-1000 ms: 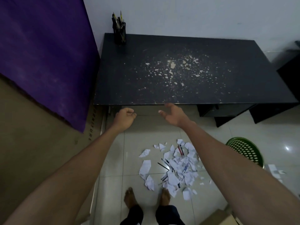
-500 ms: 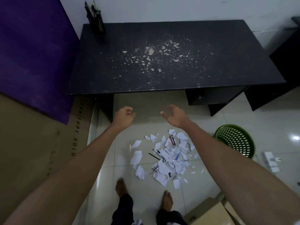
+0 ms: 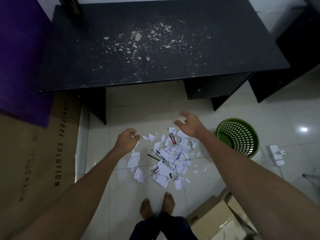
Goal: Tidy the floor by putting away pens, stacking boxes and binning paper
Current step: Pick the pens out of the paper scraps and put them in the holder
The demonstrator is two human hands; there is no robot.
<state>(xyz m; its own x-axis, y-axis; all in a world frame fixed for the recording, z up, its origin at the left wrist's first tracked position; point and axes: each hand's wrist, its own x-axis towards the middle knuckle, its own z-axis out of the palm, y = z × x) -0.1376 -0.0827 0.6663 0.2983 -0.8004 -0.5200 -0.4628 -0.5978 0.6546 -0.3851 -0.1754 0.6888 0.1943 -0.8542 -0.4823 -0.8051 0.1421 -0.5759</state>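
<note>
While the left hand, curled, and the right hand, spread, hover empty, torn paper and pens lie on the floor below: scraps likely light and flimsy, best scooped; pens stiff, pinched mid-barrel.

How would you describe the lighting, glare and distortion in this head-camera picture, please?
Head view: dim overall, the worn black desk top very dark; one bright glare spot on the glossy pale floor tiles right of the green perforated plastic basket; wide-angle stretch enlarges both forearms at the bottom; the torn white paper scraps look fairly sharp.
</note>
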